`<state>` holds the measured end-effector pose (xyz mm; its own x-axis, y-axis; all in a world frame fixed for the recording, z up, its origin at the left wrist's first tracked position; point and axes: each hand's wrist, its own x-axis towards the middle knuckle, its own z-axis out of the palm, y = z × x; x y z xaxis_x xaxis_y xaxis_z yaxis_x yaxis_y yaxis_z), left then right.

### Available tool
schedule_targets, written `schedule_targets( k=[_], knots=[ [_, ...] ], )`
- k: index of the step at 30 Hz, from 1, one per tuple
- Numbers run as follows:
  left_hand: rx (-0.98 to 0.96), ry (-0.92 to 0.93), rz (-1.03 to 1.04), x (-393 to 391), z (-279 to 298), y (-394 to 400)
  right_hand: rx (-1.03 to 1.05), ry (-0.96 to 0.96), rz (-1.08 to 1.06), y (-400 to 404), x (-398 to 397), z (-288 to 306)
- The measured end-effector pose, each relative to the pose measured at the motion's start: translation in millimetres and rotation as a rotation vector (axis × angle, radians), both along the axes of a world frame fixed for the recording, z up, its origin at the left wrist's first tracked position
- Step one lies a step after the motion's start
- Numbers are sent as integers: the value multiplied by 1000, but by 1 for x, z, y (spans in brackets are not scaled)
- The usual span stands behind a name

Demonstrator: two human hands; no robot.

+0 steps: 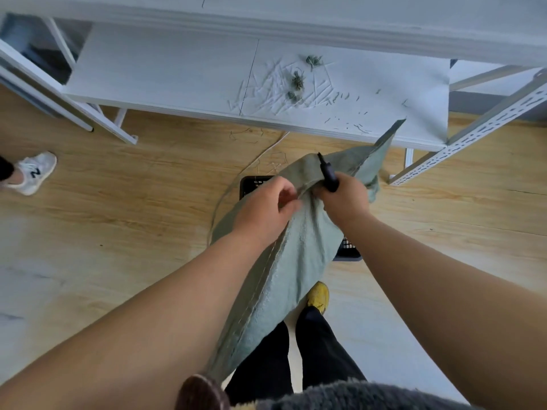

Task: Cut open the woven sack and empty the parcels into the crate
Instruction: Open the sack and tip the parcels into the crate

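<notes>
A grey-green woven sack [299,255] hangs in front of me, held up over a black crate [254,183] on the floor. The sack covers most of the crate; only its far left corner and a right edge [349,250] show. My left hand [263,211] pinches the sack's seam edge near the top. My right hand [346,199] grips a black-handled cutter [328,174] together with a bunch of the sack's cloth, blade tip pointing up and away. No parcels are visible.
A low white shelf board [177,75] lies beyond the crate, strewn with cut threads and scraps [296,84]. A perforated white metal upright [473,128] leans at right. Another person's sneaker [32,173] stands at far left. My yellow shoe [319,295] is below the sack.
</notes>
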<state>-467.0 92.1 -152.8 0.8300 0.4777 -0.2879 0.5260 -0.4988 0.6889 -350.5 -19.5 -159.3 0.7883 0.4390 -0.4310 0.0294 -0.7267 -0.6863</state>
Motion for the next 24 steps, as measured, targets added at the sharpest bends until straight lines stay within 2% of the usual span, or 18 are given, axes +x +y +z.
schedule_targets(
  k=[3,6,9,11,14,20,24],
  knots=[
    [138,313,18,-36,-15,-12,20,45,-171,7,-1,1],
    [184,632,-51,-68,-31,-26,40,59,-266,12,7,4],
    [230,755,-63,-78,-38,-18,60,29,-345,14,14,7],
    [276,722,18,-74,-38,2,59,-13,-409,9,17,8],
    [332,572,111,-55,-27,33,73,-49,-526,-6,24,14],
    [387,326,124,18,23,66,101,-114,-710,-43,47,46],
    [399,147,149,46,52,69,130,-103,-750,-63,48,57]
  ],
)
